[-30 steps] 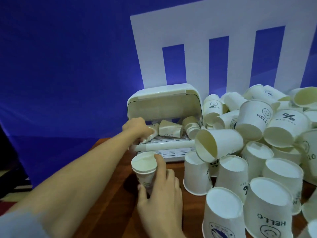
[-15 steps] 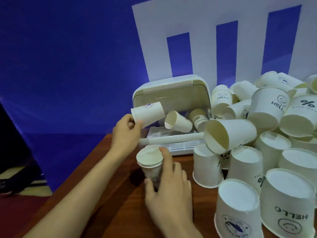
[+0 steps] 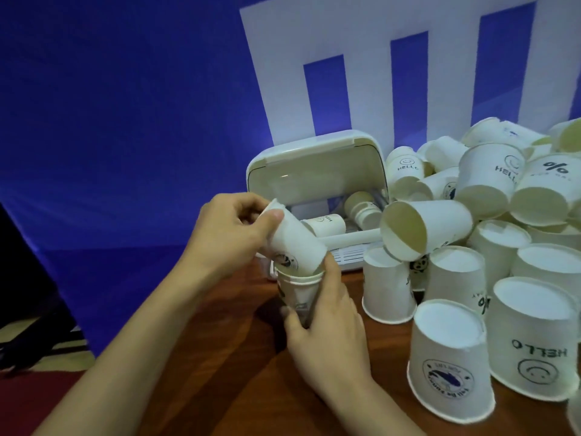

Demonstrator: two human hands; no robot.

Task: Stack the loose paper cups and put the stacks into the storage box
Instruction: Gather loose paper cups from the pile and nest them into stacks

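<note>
1 cup (image 3: 294,243), fetched from the storage box (image 3: 314,165), now tilts into the stack (image 3: 297,291) before it; left hand (image 3: 229,234) grips the cup, right hand (image 3: 327,319) grips the stack.

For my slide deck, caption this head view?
Left hand tips a cup into the stack held by the right hand.

looks like a staged recording set: a blue backdrop (image 3: 125,121) with white blocks (image 3: 361,42) hangs behind a wooden table (image 3: 239,372).
</note>
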